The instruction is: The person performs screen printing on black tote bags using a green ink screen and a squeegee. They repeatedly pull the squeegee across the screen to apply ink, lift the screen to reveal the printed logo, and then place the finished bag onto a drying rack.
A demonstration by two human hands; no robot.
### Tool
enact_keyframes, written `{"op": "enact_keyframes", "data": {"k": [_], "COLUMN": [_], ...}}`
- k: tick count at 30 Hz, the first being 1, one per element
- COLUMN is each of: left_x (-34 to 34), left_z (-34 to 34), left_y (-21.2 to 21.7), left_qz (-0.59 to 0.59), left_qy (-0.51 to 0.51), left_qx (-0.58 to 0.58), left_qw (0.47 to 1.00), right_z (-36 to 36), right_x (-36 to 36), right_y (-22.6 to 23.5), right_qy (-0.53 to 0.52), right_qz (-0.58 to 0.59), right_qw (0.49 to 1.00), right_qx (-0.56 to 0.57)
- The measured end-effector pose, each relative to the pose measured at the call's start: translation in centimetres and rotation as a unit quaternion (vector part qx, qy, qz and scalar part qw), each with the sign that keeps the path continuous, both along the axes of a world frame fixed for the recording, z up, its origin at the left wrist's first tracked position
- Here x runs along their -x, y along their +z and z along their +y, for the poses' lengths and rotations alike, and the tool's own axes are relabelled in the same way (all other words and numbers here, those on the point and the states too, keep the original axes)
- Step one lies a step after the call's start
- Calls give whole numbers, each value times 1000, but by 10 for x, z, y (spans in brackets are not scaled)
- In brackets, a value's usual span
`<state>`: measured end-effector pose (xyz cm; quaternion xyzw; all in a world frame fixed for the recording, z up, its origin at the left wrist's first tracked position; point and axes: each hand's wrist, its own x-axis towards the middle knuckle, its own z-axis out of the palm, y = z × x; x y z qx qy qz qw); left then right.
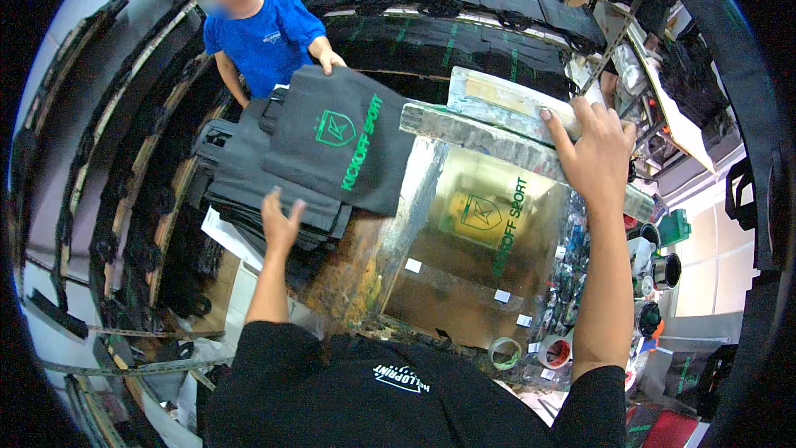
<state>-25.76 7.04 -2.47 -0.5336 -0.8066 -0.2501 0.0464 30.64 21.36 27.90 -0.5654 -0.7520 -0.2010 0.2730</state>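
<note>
My left hand [280,220] has its fingers spread over the front of a pile of black fabric bags [240,170]. Above and beside it is a black bag [319,99] with a green shield and lettering, held at its far edge by another person's hand [330,60]. At the right, my right hand [599,153] grips the end of a worn, pale wooden frame [506,106], thumb on the near side and fingers over the top. Nearer me lies a yellowish panel [448,178] bearing the same green design; whether it is a screen or a board, I cannot tell.
A person in a blue shirt [265,33] stands across the table. Long racks [398,41] hung with black bags curve around the left and back. Two tape rolls [504,353] rest on the stained worktable [365,261]. Cans [665,272] and a green container [674,226] stand at right.
</note>
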Motion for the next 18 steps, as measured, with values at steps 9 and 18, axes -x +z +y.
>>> {"op": "enact_keyframes", "data": {"k": [9,18], "left_x": [-34,-24], "left_z": [-30,-6], "left_y": [-14,1], "left_qz": [94,23], "left_qy": [-26,25], "left_qx": [174,161], "left_qw": [980,986], "right_z": [-3,-13], "right_x": [3,4], "right_y": [-3,-4], "right_qy": [13,10], "right_qz": [17,14], "right_qw": [1000,1000], "right_qx": [-10,-6]}}
